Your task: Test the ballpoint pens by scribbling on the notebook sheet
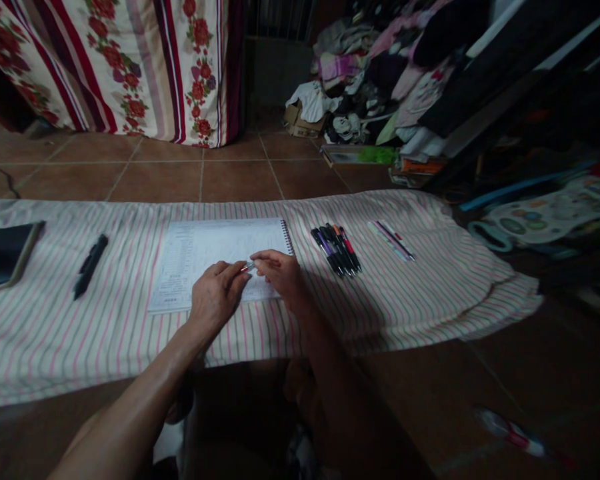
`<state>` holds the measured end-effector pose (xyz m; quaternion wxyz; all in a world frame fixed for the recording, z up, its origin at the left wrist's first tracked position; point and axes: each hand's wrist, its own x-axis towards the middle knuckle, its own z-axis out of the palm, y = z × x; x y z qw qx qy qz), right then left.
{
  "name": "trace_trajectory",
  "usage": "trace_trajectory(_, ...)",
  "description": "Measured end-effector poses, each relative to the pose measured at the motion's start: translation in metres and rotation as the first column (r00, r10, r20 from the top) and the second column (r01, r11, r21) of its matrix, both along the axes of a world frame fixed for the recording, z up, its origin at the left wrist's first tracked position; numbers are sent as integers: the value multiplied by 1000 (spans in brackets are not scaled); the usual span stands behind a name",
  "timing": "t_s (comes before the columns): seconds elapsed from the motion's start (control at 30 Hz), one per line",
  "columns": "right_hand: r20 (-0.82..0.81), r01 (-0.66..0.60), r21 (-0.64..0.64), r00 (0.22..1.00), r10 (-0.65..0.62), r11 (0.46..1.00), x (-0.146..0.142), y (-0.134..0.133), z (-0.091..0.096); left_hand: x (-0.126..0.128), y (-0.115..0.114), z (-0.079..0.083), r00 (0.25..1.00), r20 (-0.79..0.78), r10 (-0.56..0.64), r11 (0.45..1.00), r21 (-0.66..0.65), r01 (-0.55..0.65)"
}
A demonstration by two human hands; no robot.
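Pinching one slim pen (249, 267), pale barrel, between left hand (217, 293) and right hand (280, 272), both grips clamped on its ends, over spiral-bound notebook (200, 247): ruled printed page, text too small to read. Underneath, soft pink-striped cloth (405, 293); alongside, bundle of pens (336, 250), flat dark phone (3, 253).

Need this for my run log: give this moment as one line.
left hand and right hand: pinch pen-like item | under: spiral notebook | nearby: pen bunch, black pen, phone | surface: striped cloth
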<state>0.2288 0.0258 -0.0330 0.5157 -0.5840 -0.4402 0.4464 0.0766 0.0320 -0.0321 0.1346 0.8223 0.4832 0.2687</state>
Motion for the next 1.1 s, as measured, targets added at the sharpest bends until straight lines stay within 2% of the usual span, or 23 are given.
trace_trajectory(0.17, -12, 6, 12, 1000, -6, 1000, 0, -1, 3, 2, -1, 3, 998, -10, 55, 998, -5, -55)
trace_trajectory(0.5, -40, 11, 2, 999, -11, 1000, 5, -1, 4, 2, -1, 5, 999, 37, 31, 999, -45, -29)
trace_trajectory(0.8, -42, -3, 19, 999, 4, 1000, 7, -2, 3, 1, -2, 5, 996, -13, 85, 995, -46, -86)
trace_trajectory(1.1, -59, 46, 7, 997, -45, 999, 7, -1, 5, 0, -1, 6, 994, -17, 110, 993, -45, -111)
